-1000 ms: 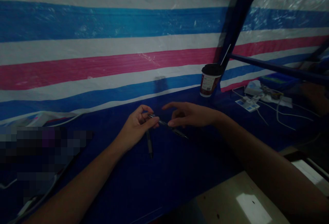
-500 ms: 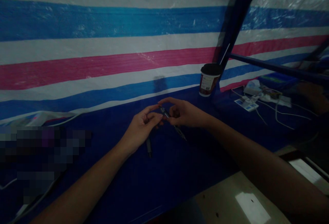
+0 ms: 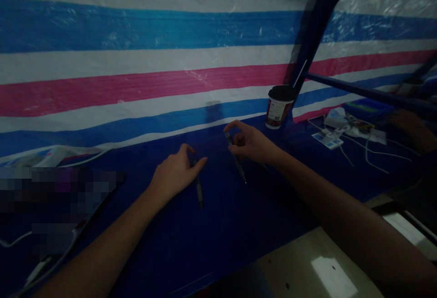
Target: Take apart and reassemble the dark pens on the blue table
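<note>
**A:** What is the biggest thing you see?

**B:** A big plastic sheet [image 3: 136, 61] with blue, white and pink stripes. It hangs like a wall behind a paper cup [image 3: 278, 106] with a black lid.

**A:** What is under your hands?

**B:** A counter [image 3: 232, 234] with a dark blue cover. The cup stands at the back of it, where it meets the sheet.

**A:** What else is near the cup?

**B:** To the right of the cup, a blue pole [image 3: 368, 93] runs across. Below that pole sits a blue box [image 3: 368, 109]. White cords [image 3: 375, 152] and small white cards [image 3: 327, 141] lie on the counter, also right of the cup.

**A:** Where are your hands?

**B:** Both are in front of the cup and to its left. My right hand [image 3: 252, 143] is the closer one, and my left hand [image 3: 175, 172] is farther off.

**A:** Are they open or closed?

**B:** My right hand is curled and grips a dark pen [image 3: 235, 156], with the tip pointing down. My left hand is open, palm down, with its fingers by the top of a second dark pen [image 3: 199, 188].

**A:** Does it touch that pen?

**B:** I can't tell. That pen lies on the counter, left of the cup.
</note>
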The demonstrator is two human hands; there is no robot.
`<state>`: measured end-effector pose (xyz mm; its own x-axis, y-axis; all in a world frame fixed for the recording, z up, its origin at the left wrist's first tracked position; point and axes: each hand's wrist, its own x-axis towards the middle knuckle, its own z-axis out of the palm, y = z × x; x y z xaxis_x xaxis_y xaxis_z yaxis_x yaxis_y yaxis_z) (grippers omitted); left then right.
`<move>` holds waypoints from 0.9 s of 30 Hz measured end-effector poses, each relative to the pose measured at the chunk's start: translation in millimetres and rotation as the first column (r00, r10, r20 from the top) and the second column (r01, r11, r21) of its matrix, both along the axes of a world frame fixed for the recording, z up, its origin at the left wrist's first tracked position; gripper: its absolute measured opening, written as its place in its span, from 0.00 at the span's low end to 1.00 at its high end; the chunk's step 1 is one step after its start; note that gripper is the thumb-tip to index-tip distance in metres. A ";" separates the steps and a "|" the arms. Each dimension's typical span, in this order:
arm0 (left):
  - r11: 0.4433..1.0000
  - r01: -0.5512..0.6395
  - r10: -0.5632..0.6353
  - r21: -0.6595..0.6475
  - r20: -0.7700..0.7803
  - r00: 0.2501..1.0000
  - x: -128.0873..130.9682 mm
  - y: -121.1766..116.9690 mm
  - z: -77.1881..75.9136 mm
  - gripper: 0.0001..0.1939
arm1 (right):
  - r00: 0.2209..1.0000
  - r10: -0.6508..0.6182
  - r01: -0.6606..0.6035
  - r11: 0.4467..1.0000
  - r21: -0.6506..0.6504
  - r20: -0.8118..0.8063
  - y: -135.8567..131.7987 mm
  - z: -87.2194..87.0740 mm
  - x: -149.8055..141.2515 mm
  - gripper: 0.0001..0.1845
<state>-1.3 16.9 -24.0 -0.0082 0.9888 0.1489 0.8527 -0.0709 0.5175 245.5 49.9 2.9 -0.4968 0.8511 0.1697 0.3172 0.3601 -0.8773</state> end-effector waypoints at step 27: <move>0.986 0.140 -0.017 -0.090 0.779 0.626 22.1 -0.2 -5.1 0.20 | 0.969 -0.197 0.171 0.970 0.172 0.151 0.3 2.1 1.3 0.20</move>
<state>20.8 16.7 -29.1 0.0188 0.9998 -0.0034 0.1272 0.0009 0.9919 246.8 50.2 5.1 -0.3665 0.8999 0.2363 0.5273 0.4101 -0.7441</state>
